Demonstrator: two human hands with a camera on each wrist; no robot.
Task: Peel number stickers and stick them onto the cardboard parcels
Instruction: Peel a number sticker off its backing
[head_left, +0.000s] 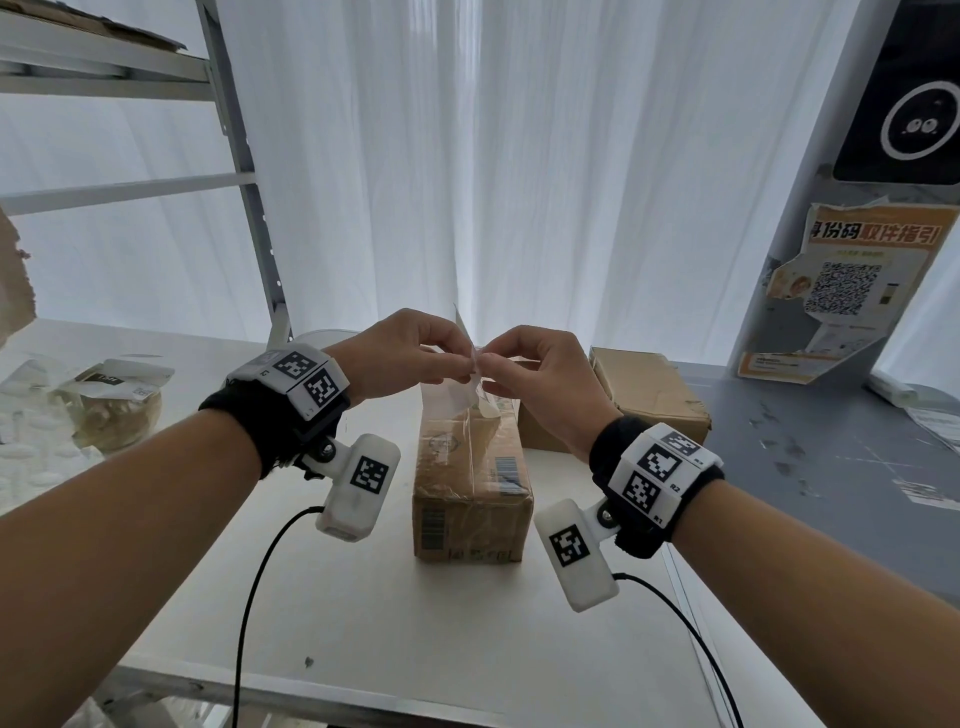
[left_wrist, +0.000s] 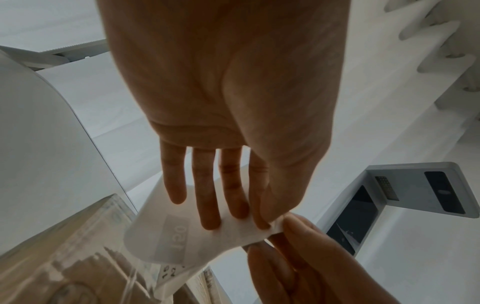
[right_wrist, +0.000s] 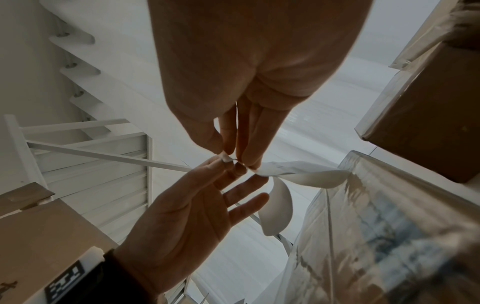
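Two bare hands were in view, a left hand (head_left: 400, 353) and a right hand (head_left: 540, 374), and each wrist wore one black band with white marker blocks. One white sticker sheet (left_wrist: 166, 232) was between them. Two brown cardboard parcels stood on the white tabletop (head_left: 363, 597): one taped oblong parcel (head_left: 470, 499) in front and one flatter parcel (head_left: 649, 400) behind. One orange poster with a square code (head_left: 841, 291) hung at right.

White sheer curtain (head_left: 519, 156) glowing with daylight, hanging behind the white table (head_left: 363, 623). Metal shelving rack (head_left: 244, 156) standing left of the curtain, grey pillar (head_left: 810, 182) carrying a poster (head_left: 841, 291) right.
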